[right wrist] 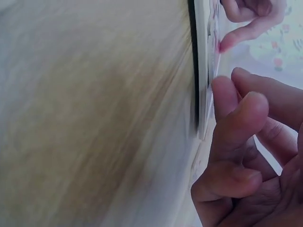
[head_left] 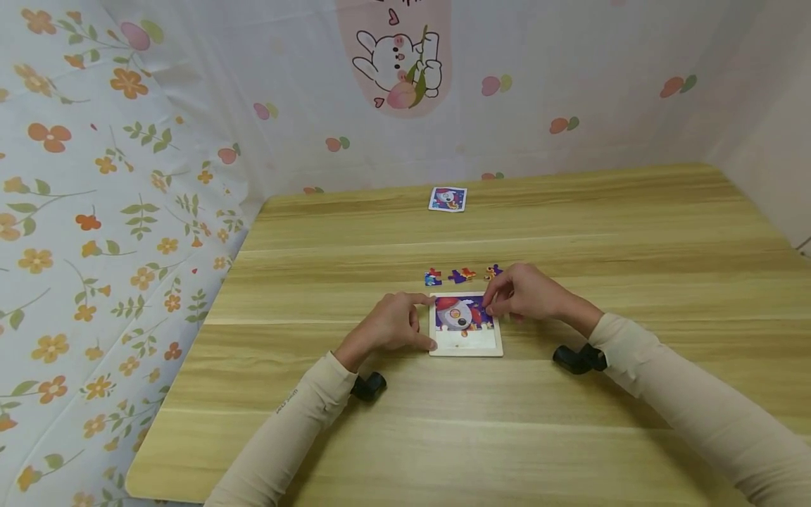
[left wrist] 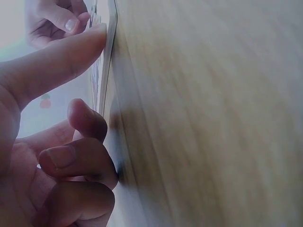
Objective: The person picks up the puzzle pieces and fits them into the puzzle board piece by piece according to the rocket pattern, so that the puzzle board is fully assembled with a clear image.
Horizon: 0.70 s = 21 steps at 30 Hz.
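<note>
A white-bordered puzzle frame [head_left: 466, 352] lies flat on the table, its upper part filled with a purple, red and grey cartoon picture [head_left: 457, 313]. Its lower strip is bare white. At the frame's left side, my left hand [head_left: 395, 322] presses with a straight index finger and thumb [left wrist: 71, 54]; the other fingers curl beneath. My right hand [head_left: 529, 292] brings thumb and index fingertips together on a puzzle piece [head_left: 488, 318] at the picture's right edge, mostly covered by the fingers. Three loose puzzle pieces [head_left: 462, 275] lie in a row beyond the frame.
A small picture card [head_left: 448, 199] with a similar cartoon lies farther back on the wooden table [head_left: 342, 246]. Black devices [head_left: 369, 386] sit at both wrists. A patterned curtain [head_left: 285, 84] hangs behind the table and along its left side.
</note>
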Motion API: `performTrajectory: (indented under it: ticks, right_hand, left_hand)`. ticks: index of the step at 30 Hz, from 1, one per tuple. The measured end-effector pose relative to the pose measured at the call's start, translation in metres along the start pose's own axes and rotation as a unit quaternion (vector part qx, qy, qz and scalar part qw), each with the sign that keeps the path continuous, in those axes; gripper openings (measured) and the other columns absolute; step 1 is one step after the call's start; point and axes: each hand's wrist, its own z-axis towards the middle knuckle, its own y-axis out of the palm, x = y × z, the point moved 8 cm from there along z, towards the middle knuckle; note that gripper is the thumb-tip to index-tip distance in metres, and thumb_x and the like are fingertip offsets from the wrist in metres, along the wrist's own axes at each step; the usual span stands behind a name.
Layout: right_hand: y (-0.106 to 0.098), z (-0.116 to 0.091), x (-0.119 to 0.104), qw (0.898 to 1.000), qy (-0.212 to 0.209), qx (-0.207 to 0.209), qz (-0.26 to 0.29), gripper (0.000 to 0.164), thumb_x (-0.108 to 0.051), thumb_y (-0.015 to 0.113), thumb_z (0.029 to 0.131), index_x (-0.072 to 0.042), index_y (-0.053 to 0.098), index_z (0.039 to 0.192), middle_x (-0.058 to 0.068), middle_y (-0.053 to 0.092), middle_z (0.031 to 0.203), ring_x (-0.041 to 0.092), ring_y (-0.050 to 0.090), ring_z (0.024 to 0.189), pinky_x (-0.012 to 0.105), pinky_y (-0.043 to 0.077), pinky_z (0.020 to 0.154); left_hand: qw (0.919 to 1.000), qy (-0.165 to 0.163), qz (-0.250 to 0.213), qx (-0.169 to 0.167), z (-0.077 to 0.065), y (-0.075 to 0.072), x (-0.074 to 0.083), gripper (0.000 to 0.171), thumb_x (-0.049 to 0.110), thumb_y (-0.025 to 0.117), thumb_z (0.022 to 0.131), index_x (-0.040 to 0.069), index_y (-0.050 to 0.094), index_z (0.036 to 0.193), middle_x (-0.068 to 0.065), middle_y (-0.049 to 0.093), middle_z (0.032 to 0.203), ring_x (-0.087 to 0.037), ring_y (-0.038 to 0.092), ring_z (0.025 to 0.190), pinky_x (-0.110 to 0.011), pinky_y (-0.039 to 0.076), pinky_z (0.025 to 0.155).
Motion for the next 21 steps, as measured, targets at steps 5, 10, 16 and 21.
performTrajectory:
  ticks: [5,10,16,21]
  right_hand:
    - [0.001,-0.002,-0.011,0.996,-0.031,0.013,-0.079,0.005,-0.008,0.079,0.083,-0.010,0.076,0.087,-0.001,0.068,0.071,0.009,0.055,0.060,0.023,0.044,0.055]
    - [0.004,-0.007,-0.022,0.990,-0.054,0.020,-0.132,0.010,-0.011,0.082,0.079,-0.010,0.075,0.087,-0.003,0.067,0.071,0.007,0.056,0.065,0.022,0.045,0.059]
    - [0.006,-0.011,-0.025,0.985,-0.047,0.028,-0.164,0.018,-0.015,0.085,0.077,-0.009,0.074,0.090,-0.003,0.065,0.070,0.007,0.054,0.064,0.022,0.045,0.058]
    - [0.010,-0.015,-0.027,0.976,-0.035,0.027,-0.215,0.029,-0.023,0.087,0.076,-0.008,0.075,0.098,-0.005,0.063,0.069,0.007,0.051,0.062,0.022,0.042,0.058]
  left_hand:
    - [1.0000,0.001,-0.005,0.000,0.000,0.000,0.000,0.076,0.023,0.090,0.075,0.011,0.057,0.143,0.002,0.055,0.061,-0.010,0.046,0.055,-0.024,0.033,0.054]
    - [1.0000,0.000,-0.005,0.000,-0.001,0.000,0.000,0.076,0.023,0.090,0.075,0.011,0.057,0.143,0.002,0.054,0.061,-0.010,0.046,0.056,-0.024,0.033,0.054]
    - [1.0000,-0.003,-0.006,0.001,0.000,0.000,-0.001,0.077,0.023,0.090,0.075,0.012,0.056,0.143,0.003,0.055,0.061,-0.009,0.045,0.055,-0.024,0.033,0.054]
    - [1.0000,-0.004,-0.005,0.000,0.000,0.000,-0.002,0.077,0.023,0.090,0.075,0.012,0.056,0.144,0.002,0.055,0.062,-0.010,0.046,0.055,-0.023,0.034,0.054]
